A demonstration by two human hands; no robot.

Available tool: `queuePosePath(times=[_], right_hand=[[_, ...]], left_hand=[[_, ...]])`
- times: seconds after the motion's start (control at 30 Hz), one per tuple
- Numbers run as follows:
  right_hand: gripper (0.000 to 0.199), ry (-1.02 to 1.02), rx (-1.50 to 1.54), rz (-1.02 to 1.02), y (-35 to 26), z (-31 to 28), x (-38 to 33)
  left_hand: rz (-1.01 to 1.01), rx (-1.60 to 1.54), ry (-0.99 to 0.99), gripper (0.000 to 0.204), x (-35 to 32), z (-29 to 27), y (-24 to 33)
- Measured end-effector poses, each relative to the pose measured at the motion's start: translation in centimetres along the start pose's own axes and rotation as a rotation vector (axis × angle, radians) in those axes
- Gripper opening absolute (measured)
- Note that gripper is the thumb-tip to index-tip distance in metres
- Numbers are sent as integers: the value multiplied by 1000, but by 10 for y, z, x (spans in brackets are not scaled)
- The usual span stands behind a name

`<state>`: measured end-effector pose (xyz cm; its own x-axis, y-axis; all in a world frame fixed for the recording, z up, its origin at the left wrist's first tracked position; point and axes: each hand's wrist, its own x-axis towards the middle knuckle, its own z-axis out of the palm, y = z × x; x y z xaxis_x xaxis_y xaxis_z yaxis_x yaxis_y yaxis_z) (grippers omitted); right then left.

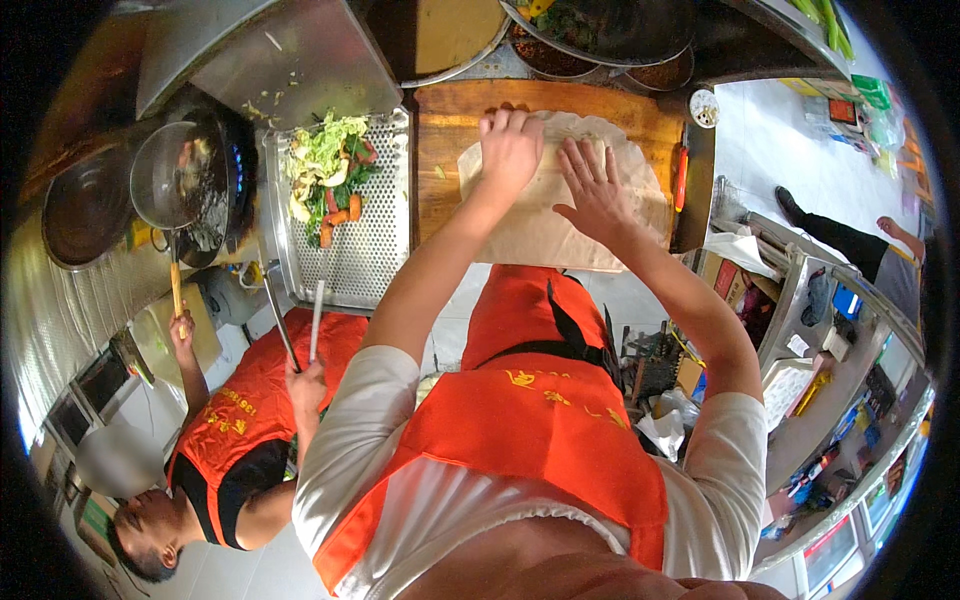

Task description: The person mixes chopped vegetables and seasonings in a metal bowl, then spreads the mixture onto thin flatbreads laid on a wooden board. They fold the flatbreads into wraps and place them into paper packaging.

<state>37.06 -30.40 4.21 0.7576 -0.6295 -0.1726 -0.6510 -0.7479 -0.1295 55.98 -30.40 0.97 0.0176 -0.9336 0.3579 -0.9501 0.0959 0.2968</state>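
A large, thin, pale beige flatbread (pixel 520 235) lies on the wooden board (pixel 440 120) in front of me, its edges round and uneven. My left hand (pixel 510 150) is at its far left edge, with the fingers curled over the rim and closed on it. Just to the right, my right hand (pixel 598 195) rests flat on the flatbread, fingers stretched out and thumb apart. Whatever lies under the sheet is hidden. A red-handled tool (pixel 682 178) sits along the board's right edge.
Left of the board stands a perforated metal tray (pixel 385 225) with chopped greens (pixel 325 165) and sausage pieces (pixel 340 218). Beyond it, a co-worker holds a wok (pixel 175 180) over a flame and a metal utensil. Large pans (pixel 610 30) border the board's far side; a cluttered shelf (pixel 800 390) stands right.
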Motion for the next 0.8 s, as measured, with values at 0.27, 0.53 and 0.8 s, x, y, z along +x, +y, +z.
queuePosePath(times=[0.27,0.53,0.8], right_hand=[[76,105,102,-36,42,13,69],[15,664,204,-172,28,-18,46],[39,658,337,253,16,-28,-229]], left_hand=[[-36,-20,-390,55,11,-20,-9],[16,-49,-531,43,38,-105,23],[683,-172,-717,58,-16,-125,218]])
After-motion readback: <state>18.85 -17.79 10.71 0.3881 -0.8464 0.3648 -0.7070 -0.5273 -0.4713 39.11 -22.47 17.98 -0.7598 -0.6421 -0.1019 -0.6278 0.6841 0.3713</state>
